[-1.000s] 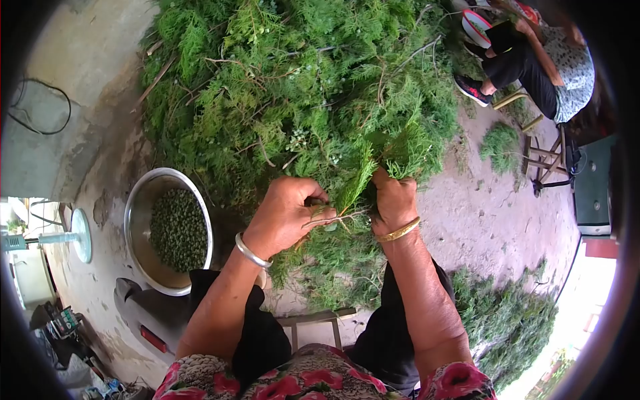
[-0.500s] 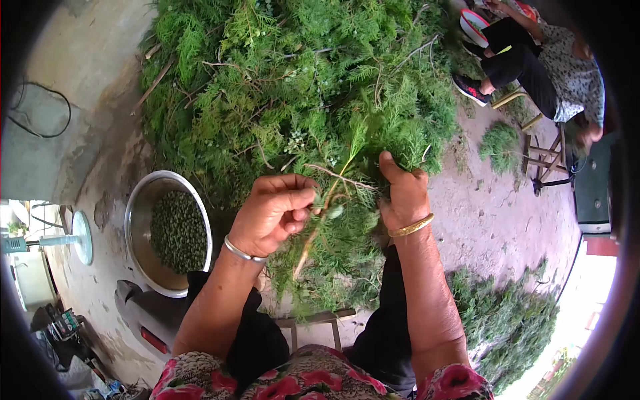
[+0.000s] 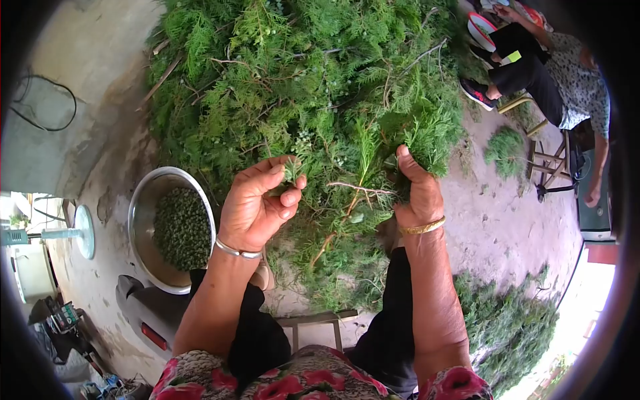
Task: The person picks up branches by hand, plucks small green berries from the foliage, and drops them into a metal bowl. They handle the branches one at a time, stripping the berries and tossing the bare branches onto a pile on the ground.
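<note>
Branches [image 3: 313, 87], green and feathery, heaped on the ground across the upper middle of the view; the pile's near edge reaches the person's knees. Changed from a second ago: both hands have lifted apart and the twig between them now lies spread rather than bunched.

Ground [image 3: 493, 220], bare packed earth, open to the right of the pile as far as a smaller heap of cuttings [image 3: 513, 327] at lower right.

Bowl [image 3: 175, 230], metal, partly filled with small green berries, on the ground just left of the left knee, unchanged in place; its rim stands close to the pile's edge.

Twig [image 3: 357, 193], thin and woody with green fronds, between the two hands.

Left hand [image 3: 257, 203], fingers curled, thumb and forefinger pinching a small green sprig.

Right hand [image 3: 417, 193], closed around the twig's fronds, thumb up.

Second person [image 3: 553, 80], seated on a stool at upper right, well apart.
</note>
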The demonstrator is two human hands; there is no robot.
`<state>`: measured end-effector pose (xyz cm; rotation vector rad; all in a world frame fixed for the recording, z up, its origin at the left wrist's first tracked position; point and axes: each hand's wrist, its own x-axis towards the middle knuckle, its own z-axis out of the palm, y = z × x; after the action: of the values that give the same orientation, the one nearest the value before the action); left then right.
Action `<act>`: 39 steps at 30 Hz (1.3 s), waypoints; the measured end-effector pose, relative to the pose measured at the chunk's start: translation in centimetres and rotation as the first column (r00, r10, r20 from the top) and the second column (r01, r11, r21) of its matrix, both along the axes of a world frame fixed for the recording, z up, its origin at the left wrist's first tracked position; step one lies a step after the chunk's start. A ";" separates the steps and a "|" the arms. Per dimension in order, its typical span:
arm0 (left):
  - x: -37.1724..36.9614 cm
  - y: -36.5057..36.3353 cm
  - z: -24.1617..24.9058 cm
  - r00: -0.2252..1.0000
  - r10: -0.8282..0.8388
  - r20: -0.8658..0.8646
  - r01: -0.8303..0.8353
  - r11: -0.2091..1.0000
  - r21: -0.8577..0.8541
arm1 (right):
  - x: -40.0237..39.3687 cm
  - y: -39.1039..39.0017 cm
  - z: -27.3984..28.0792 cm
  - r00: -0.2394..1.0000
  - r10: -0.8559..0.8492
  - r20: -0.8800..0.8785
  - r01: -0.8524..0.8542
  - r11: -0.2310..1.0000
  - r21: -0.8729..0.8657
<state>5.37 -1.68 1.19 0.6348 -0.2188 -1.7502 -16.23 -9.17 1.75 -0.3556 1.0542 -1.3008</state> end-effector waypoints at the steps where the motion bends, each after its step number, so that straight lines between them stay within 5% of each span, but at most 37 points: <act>1: -0.1 0.0 0.3 1.000 0.001 0.002 -0.001 1.000 -0.011 | 0.0 0.0 0.1 0.999 0.010 -0.033 -0.010 1.000 0.002; 3: -0.4 0.0 0.2 1.000 0.023 0.005 -0.022 0.999 -0.023 | -0.4 -0.1 -0.1 0.997 0.021 -0.068 -0.021 1.000 0.005; 8: -1.0 0.1 0.2 0.990 0.114 0.081 -0.115 0.993 0.003 | -0.5 0.9 -0.4 0.860 0.361 -0.361 -0.382 0.924 0.012; 11: -1.5 0.2 0.3 0.982 0.088 0.169 -0.091 0.996 0.009 | 1.3 2.3 0.6 0.843 0.414 -0.344 -0.470 0.877 -0.097; 13: -2.8 0.1 0.2 0.880 0.141 0.453 -0.173 0.984 0.029 | 2.3 3.1 0.4 0.843 0.419 -0.338 -0.500 0.841 -0.207; 16: -3.6 0.2 0.1 0.825 0.080 0.560 -0.160 0.982 0.096 | 2.5 3.2 0.5 0.766 0.542 -0.347 -0.620 0.765 -0.175; 20: -3.8 0.2 0.0 0.779 0.090 0.621 -0.187 0.978 0.093 | 2.4 3.3 -1.2 0.711 0.494 -0.501 -0.659 0.717 -0.228; 25: -3.9 -0.1 0.8 0.768 -0.010 0.640 -0.104 0.985 0.140 | 2.2 3.2 -0.9 0.744 0.506 -0.436 -0.618 0.769 -0.162; 30: -4.0 0.0 1.0 0.796 -0.082 0.599 -0.029 0.985 0.172 | 2.0 3.3 -0.8 0.664 0.475 -0.578 -0.682 0.701 -0.208; 36: -4.5 0.1 0.7 0.679 0.069 0.731 -0.032 0.997 -0.064 | 1.5 3.2 -1.5 0.658 0.473 -0.586 -0.674 0.717 -0.178; 38: -4.5 0.3 1.8 0.852 -0.004 0.523 0.005 1.000 -0.001 | 1.5 3.0 -2.0 0.635 0.431 -0.641 -0.678 0.709 -0.194; 39: -4.4 0.3 2.2 0.836 -0.004 0.548 0.028 0.999 -0.034 | 1.5 2.9 -2.3 0.682 0.403 -0.610 -0.623 0.757 -0.197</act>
<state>1.01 -1.39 3.39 1.1030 -0.6582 -1.5358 -14.71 -6.23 -0.55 -1.3099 1.0216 -0.8723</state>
